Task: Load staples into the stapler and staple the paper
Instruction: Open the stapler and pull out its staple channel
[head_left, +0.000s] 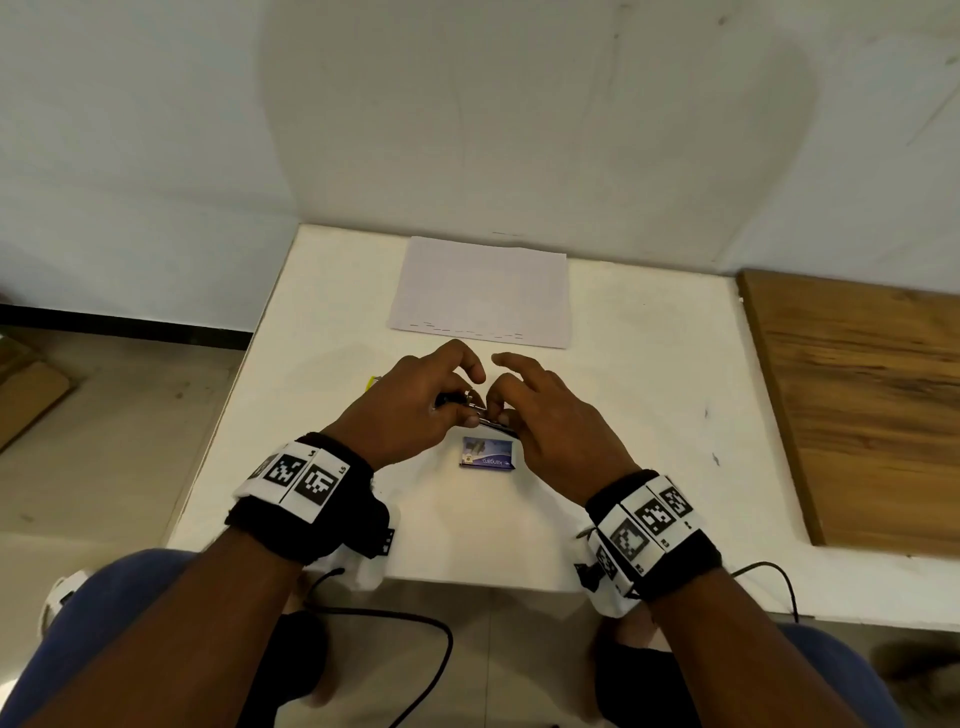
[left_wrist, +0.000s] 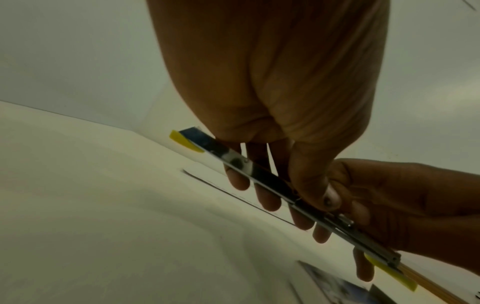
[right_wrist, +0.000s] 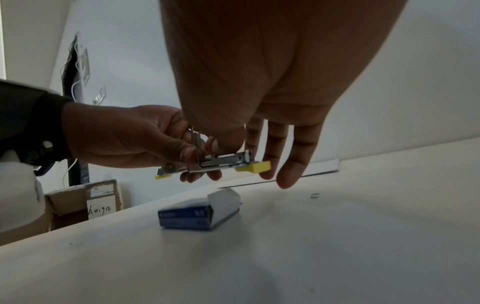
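Observation:
A small metal stapler (head_left: 480, 410) with yellow end pieces is held just above the white table (head_left: 649, 395). My left hand (head_left: 457, 400) grips its left part, thumb on top and fingers beneath (left_wrist: 267, 197). My right hand (head_left: 501, 410) pinches its right end between thumb and forefinger, with the other fingers (right_wrist: 288, 176) hanging straight. In the right wrist view the stapler (right_wrist: 223, 161) lies level with a thin metal part standing up from it. A blue staple box (head_left: 488, 453) with its flap open (right_wrist: 223, 195) lies below the hands. The white paper (head_left: 480, 291) lies flat beyond them.
A wooden board (head_left: 857, 405) lies along the table's right side. One loose staple (right_wrist: 314, 195) sits on the table to the right of the box. A black cable (head_left: 415, 623) hangs below the near edge. A cardboard box (right_wrist: 85, 201) stands on the floor to the left.

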